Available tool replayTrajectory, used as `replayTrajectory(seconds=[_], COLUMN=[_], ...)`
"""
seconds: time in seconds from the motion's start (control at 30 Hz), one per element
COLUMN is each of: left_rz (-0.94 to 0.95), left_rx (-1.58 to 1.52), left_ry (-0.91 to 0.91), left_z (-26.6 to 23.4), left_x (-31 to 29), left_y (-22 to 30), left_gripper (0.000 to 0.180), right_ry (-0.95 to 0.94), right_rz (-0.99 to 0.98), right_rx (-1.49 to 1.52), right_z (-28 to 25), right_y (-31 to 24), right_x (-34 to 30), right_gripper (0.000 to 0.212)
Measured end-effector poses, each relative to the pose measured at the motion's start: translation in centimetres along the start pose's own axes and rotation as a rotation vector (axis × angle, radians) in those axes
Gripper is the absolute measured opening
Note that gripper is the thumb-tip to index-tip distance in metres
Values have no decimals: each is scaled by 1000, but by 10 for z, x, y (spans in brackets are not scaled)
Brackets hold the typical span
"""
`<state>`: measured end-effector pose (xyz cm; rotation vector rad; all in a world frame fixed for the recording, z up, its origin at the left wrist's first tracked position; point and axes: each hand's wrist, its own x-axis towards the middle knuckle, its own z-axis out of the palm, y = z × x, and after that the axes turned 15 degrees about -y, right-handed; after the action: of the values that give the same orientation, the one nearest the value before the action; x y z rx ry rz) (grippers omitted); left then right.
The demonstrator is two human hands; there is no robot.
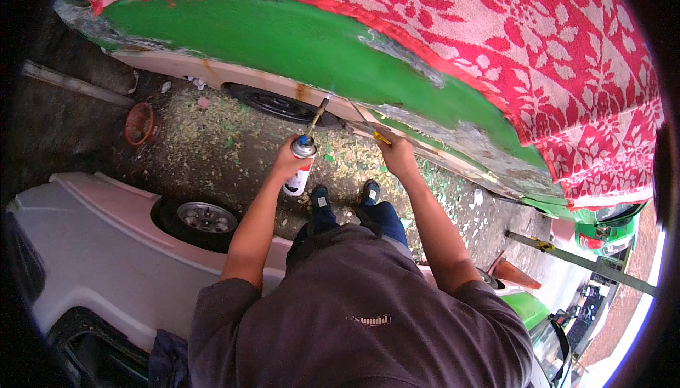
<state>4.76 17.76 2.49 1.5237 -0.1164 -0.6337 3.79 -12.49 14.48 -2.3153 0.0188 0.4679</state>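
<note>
Our left hand (289, 161) grips the torch (303, 165), nozzle aimed at one o'clock toward the green panel (297, 48), nearer than our right hand (397, 158) clasping the scraper (372, 127).

Dark ground (212, 140) strewn with pale flakes, perhaps scraped paint, bears a rusty bowl (139, 123).

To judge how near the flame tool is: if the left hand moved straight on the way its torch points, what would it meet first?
Probably the green car panel. The left hand holds a torch canister whose nozzle aims up at it; depth is unclear.
</note>
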Motion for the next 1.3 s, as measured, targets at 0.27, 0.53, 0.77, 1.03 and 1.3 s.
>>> replayTrajectory(seconds=[0.27, 0.53, 0.77, 1.03, 1.3], left_rz=[-4, -22, -87, -43, -20], left_rx=[97, 69, 142, 144, 216], left_ry=[29, -24, 1, 16, 19], left_z=[-15, -15, -22, -18, -22], left_x=[-16, -12, -12, -23, -25], left_y=[1, 1, 19, 27, 24], left_gripper=[70, 75, 74, 69, 70], right_ry=[86, 100, 126, 77, 76], right_rz=[-41, 43, -13, 60, -7], right_rx=[49, -14, -19, -41, -2], right_z=[9, 25, 26, 22, 12], right_y=[-9, -6, -10, -4, -21], right_x=[-4, -3, 1, 12, 3], right_gripper=[32, 30, 30, 30, 29])
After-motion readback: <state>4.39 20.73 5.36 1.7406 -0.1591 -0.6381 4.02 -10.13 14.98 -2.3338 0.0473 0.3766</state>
